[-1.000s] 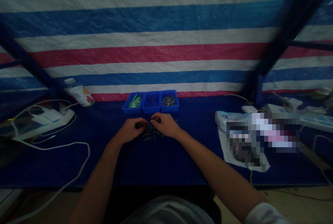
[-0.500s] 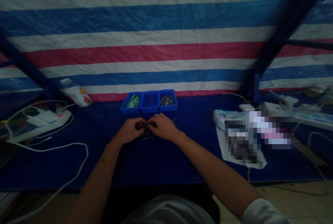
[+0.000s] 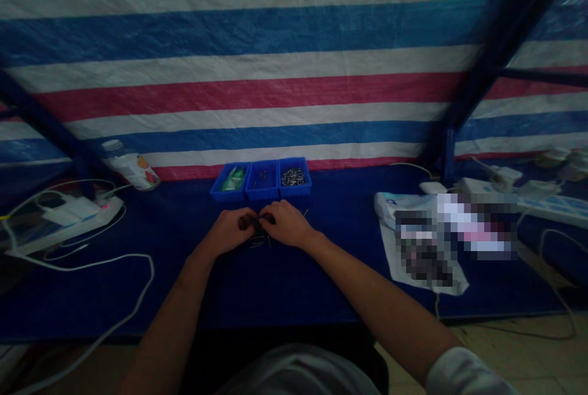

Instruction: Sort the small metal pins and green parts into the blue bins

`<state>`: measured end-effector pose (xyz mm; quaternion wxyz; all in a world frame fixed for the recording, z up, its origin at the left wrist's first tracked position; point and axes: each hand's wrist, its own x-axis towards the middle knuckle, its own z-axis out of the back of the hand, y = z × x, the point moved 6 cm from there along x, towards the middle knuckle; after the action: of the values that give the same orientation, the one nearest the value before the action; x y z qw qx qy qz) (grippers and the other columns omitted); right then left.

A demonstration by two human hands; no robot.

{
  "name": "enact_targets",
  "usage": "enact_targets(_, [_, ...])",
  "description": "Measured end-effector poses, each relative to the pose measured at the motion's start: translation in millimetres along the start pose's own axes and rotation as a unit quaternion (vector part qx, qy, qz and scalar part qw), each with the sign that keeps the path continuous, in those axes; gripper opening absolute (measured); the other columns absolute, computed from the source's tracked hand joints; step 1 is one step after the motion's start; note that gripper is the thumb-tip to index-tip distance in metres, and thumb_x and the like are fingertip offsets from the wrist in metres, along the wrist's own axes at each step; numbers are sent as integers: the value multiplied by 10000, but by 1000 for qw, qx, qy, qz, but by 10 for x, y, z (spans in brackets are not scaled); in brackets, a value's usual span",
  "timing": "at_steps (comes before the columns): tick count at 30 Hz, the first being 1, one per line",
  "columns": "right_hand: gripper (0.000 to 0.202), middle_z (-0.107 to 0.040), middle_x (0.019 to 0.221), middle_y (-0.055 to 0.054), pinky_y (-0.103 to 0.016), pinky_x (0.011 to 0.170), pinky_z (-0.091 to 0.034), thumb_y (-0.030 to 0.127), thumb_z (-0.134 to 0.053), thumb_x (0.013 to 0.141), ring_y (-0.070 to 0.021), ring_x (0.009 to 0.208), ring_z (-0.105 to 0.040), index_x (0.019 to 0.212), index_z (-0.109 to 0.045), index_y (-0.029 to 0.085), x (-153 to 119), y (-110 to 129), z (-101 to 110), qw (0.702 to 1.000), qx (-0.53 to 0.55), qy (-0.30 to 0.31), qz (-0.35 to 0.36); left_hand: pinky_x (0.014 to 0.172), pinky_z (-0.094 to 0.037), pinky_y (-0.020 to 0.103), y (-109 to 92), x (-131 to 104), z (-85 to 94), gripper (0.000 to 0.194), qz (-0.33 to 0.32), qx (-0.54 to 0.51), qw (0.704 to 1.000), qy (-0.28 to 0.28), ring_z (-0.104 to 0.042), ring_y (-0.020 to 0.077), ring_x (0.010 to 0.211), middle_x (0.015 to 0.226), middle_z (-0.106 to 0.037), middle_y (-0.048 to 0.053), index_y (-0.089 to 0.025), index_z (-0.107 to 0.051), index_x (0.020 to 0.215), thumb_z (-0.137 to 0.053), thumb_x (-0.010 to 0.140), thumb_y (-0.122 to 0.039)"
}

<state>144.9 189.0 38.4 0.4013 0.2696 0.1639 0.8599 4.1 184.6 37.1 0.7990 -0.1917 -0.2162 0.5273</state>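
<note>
- Head view: at the centre of the frame, thin metal pieces lie in a small pile on the blue worktop, partly covered by the fingers.
- The left hand reaches in from the lower left, its grip curled at the pile; whether it pinches a piece, I cannot tell.
- The right hand comes from the lower right, fingertips close to the left hand's; its grip is bent over the same pile, and whether it is closed on anything is too dark to tell.
- Just above the hands, three blue boxes stand side by side: the left box holds green-and-clear things, the middle box a few metal pieces, the right box many.
- At centre left are a bottle and a power strip.
- At centre right, a plastic packet lies beside pixelated items.
</note>
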Motion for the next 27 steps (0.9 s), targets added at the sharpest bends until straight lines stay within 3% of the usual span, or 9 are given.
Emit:
enact_targets(7, [189, -722, 919, -68, -324, 882, -416, 251, -574, 906, -191, 890, -632, 999, -725, 184, -2, 15, 9, 1000, 3, 3, 4, 555, -405, 234, -34, 3, 12, 151, -6, 33, 999, 3, -580, 133, 575, 661, -660, -14, -195, -691, 794, -550, 741, -213])
enact_targets(13, [190, -711, 911, -73, -323, 853, -420, 257, -577, 901, -201, 889, -618, 998, -718, 173, -6, 5, 11, 1000, 0, -4, 5, 536, -394, 233, 18, 2, -19, 152, 14, 13, 1000, 18, -571, 133, 566, 647, -643, -22, -194, -691, 831, -574, 757, -257])
enact_targets(27, [197, -704, 908, -76, -319, 840, -421, 251, -570, 907, -195, 895, -605, 1005, -718, 164, -14, 38, 53, 1000, -5, 6, -6, 539, -393, 219, 26, 0, -4, 126, -3, 16, 1000, -5, -560, 118, 555, 632, -642, -26, -189, -676, 783, -563, 758, -237])
